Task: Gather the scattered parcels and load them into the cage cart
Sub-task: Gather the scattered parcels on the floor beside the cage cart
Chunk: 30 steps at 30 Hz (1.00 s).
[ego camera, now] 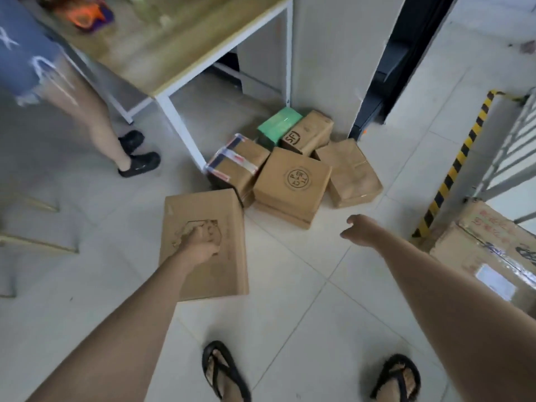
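Head view: open tiled floor (290, 300) ahead of two sandalled feet (223, 369), with free room up to the pile. Bounded on the left by a wood-topped counter (174, 53) on a white frame leg (179, 123), at the back by a grey wall (333, 53), on the right by the cage cart (510, 140) and its yellow-and-black striped post (458, 158). Another person (87, 111) in black shoes beside the counter, far left.

Round stamp on the stamped carton (293, 181), only "PER" legible; "SF" on the marked carton (310, 132). Red writing and a white label on the large carton (493, 256) just beside the striped post, both unreadable; inside the cart or not, impossible to tell.

Left hand (203, 243) on the flat carton (203, 207), fingers curled into a torn hole in its top face, gripping it low over the floor, near the pile. Right hand (362, 229) in the air, apart from every parcel, fingers loosely bent, holding nothing.

Pile at the foot of the frame leg, parcels touching: taped carton (237, 163), green box (278, 124), plain carton (348, 172), plus the stamped and marked ones.
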Each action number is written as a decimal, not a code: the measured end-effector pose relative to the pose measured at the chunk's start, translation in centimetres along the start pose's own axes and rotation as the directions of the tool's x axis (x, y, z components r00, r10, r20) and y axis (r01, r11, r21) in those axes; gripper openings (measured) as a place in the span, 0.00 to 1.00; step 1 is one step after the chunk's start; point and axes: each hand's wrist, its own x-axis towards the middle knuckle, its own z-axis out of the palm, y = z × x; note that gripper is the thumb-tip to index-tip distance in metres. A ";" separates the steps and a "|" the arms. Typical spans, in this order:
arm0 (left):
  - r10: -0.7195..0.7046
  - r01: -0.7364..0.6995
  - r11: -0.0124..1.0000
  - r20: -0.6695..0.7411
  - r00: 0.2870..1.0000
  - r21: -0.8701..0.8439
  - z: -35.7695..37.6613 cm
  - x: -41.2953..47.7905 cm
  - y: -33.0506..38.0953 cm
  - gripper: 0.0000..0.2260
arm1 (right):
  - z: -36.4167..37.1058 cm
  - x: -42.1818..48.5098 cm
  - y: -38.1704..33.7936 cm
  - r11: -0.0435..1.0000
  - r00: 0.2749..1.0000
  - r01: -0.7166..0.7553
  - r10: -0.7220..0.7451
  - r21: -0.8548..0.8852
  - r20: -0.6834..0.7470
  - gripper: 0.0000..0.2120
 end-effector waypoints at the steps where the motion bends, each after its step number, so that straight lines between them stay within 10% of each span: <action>1: -0.010 0.010 1.000 0.007 1.000 0.006 -2.3 -2.4 -1.1 0.42 | 2.0 -0.4 -2.7 0.999 0.999 -0.008 0.009 -0.038 0.035 0.26; 15: -0.221 0.221 0.975 -0.035 0.975 -0.012 -15.4 6.6 -13.9 0.32 | 13.9 4.7 -24.4 0.969 0.957 0.137 -0.076 -0.205 0.281 0.27; 23: -0.179 0.171 0.979 0.069 0.981 0.109 -18.5 15.1 -13.6 0.28 | 17.6 8.3 -28.2 0.994 0.957 -0.111 0.100 0.024 0.271 0.26; 30: 0.095 -0.154 0.884 0.153 0.984 0.441 -21.3 27.4 -8.5 0.27 | 25.1 11.7 -31.8 0.855 0.888 -0.439 0.367 0.277 0.275 0.22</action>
